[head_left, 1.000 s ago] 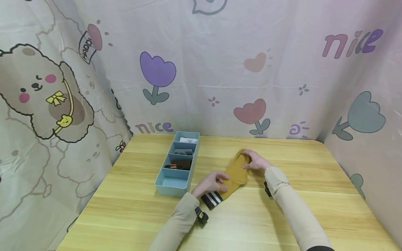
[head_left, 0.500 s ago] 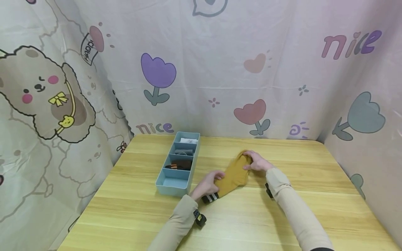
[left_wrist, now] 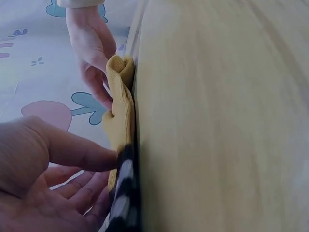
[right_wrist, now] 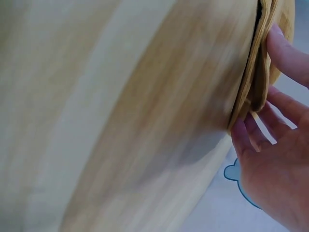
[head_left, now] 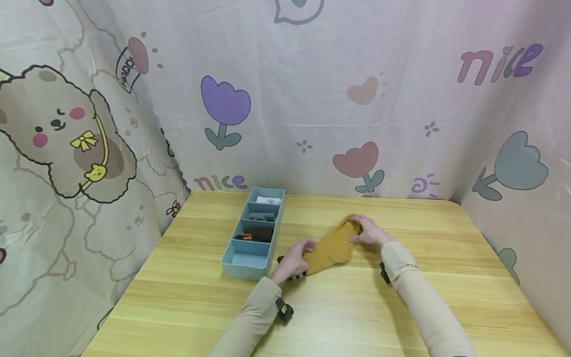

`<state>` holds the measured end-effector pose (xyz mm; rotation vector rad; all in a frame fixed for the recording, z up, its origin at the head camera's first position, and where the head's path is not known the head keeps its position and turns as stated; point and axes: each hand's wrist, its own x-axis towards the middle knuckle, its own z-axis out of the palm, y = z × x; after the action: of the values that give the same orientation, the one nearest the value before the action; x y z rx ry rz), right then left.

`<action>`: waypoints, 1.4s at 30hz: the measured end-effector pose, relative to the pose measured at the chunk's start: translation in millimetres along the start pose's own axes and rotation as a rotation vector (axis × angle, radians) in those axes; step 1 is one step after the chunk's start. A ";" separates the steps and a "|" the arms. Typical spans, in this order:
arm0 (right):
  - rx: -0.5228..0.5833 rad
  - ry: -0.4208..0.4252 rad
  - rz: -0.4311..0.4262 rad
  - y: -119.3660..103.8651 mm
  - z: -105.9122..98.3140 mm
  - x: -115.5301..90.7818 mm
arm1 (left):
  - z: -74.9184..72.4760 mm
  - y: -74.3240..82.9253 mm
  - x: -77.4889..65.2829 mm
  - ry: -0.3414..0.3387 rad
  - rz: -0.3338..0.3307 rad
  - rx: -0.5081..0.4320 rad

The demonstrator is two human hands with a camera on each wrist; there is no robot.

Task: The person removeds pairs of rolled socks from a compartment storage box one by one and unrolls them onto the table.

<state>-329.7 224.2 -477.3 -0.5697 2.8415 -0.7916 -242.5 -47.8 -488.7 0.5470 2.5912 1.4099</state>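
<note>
A mustard-yellow sock (head_left: 330, 248) with a black cuff and white stripes lies slantwise on the table, stacked in layers at its far end. My left hand (head_left: 294, 260) is at the cuff end, its thumb pressing the top and its fingers at the edge. In the left wrist view the striped cuff (left_wrist: 124, 193) shows beside that thumb. At the far end, my right hand (head_left: 368, 231) pinches the sock's folded edge. The right wrist view shows its thumb on the yellow fabric (right_wrist: 258, 72) with the fingertips at the rim of the layers.
Left of the sock stands a light blue divided box (head_left: 245, 271). Its compartments hold a white folded piece (head_left: 268, 201), a grey one (head_left: 261, 216) and a dark brown one with orange stripes (head_left: 258, 234); the nearest shows its bare bottom. A patterned curtain (head_left: 285, 99) hangs behind the table (head_left: 357, 317).
The cuff end has swung away from me and to the left, with my left hand moving slightly left over it. My right hand has shifted a little to the right with the far end.
</note>
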 end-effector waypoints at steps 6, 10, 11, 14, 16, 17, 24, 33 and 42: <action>0.002 0.023 0.026 2.2 -0.4 -4.3 | 0.5 -0.4 6.2 0.098 -0.051 -0.075; 0.016 0.037 0.060 4.9 -0.8 -8.6 | 1.2 -3.0 10.5 0.156 -0.025 -0.108; 0.025 0.040 0.070 5.2 -0.9 -9.7 | 1.3 -3.7 11.5 0.170 -0.018 -0.111; 0.046 0.045 0.088 5.8 -1.7 -13.6 | 2.0 -6.1 14.7 0.224 -0.003 -0.080; 0.065 0.049 0.097 6.0 -2.3 -16.5 | 2.1 -7.4 16.8 0.272 0.002 -0.034; 0.076 0.052 0.103 6.2 -2.4 -17.9 | 1.8 -7.7 17.5 0.296 -0.003 -0.013; 0.122 0.082 0.080 12.6 -3.9 -28.2 | -0.9 -8.4 20.3 0.374 -0.062 0.126; 0.188 0.079 0.107 16.8 -7.0 -44.1 | -0.4 -3.5 25.7 0.411 -0.081 0.212; 0.168 0.082 0.126 10.0 -6.6 -58.8 | 6.9 -2.3 34.2 0.372 -0.176 0.223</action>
<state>-280.3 258.3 -475.2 -0.3398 2.8124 -1.0396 -272.7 -30.6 -492.7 0.0770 3.0204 1.2766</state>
